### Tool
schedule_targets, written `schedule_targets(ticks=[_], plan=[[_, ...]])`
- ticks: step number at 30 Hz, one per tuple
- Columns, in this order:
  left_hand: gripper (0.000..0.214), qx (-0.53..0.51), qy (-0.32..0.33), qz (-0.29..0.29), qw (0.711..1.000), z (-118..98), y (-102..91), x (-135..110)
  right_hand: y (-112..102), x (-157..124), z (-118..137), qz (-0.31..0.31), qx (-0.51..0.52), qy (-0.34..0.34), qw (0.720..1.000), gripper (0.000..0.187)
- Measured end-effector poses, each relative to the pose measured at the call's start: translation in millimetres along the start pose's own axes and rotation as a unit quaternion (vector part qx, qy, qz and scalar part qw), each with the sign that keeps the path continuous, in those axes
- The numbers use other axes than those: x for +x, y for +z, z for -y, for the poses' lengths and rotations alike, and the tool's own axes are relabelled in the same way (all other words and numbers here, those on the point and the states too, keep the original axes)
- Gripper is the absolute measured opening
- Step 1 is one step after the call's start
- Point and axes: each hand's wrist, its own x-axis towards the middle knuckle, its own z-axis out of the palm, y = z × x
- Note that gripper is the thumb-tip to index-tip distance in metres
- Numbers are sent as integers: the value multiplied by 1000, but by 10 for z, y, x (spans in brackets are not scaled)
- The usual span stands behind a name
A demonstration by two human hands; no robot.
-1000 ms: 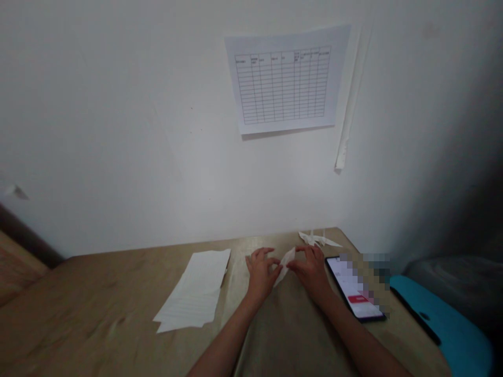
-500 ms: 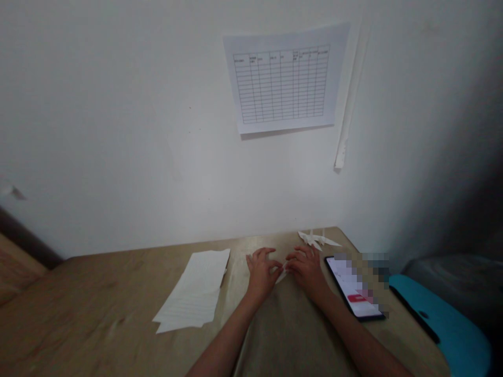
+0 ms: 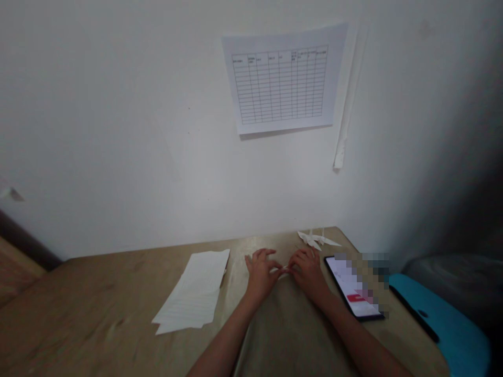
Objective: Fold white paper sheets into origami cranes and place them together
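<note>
Between my two hands is a small folded piece of white paper (image 3: 283,273), mostly covered by fingers. My left hand (image 3: 262,270) pinches its left side between thumb and forefinger, the other fingers raised and curved. My right hand (image 3: 305,268) pinches the right side with its fingertips. Just beyond the right hand lie folded white paper cranes (image 3: 314,240), with pointed wings and necks; I cannot tell how many. To the left of my hands, a stack of white paper sheets (image 3: 196,288) with uneven edges rests on the table.
The brown table (image 3: 118,293) stands against a white wall. A phone (image 3: 353,288) with a lit screen lies right of my right arm. Past the table's right edge is a turquoise chair back (image 3: 444,324). A printed table sheet (image 3: 285,84) hangs on the wall.
The small paper between my fingers has turned and now looks narrower and flatter. My right hand's fingers have drawn in slightly; my left hand stays almost in place.
</note>
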Motion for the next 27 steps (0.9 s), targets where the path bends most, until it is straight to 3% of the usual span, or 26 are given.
schedule_targets(ticks=[12, 22, 27], plan=[[11, -14, -17, -17, 1000, 55, -8, 27, -148, 70, -100, 12, 69, 65, 995, 8], [9, -4, -25, -19, 999, 59, -48, 29, -123, 75, -214, 11, 101, 21, 995, 7], [11, -9, -25, -24, 999, 40, -60, 33, -96, 70, -215, -5, 112, 75, 991, 11]])
